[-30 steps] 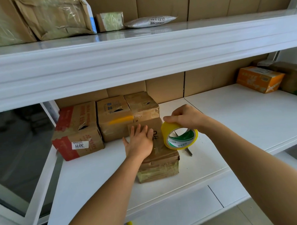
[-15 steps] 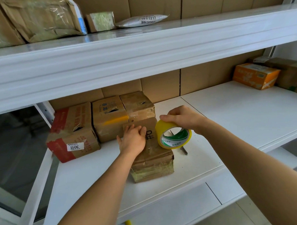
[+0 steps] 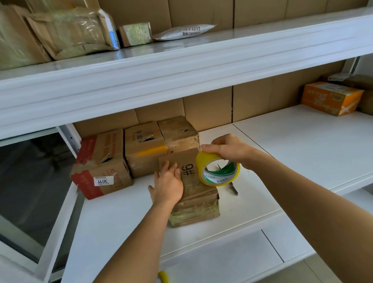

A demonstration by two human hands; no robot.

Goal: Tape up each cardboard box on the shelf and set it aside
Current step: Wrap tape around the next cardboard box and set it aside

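While the left hand (image 3: 168, 184) lies flat on the box (image 3: 191, 184) and the right hand (image 3: 228, 149) grips the tape (image 3: 217, 169), tape may wrinkle if the box slides.

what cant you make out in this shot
Head view only:
- Box marked 9#: left part of its top hidden under the left hand.
- Metal tool behind the tape roll held by the right hand: mostly hidden, kind unclear.
- Yellow object: cut off by bottom edge.
- White label: small print unreadable.

Matt brown cardboard box (image 3: 191, 184) under glossy tape, glossy yellow tape roll (image 3: 218, 171), smooth white shelf (image 3: 310, 148).
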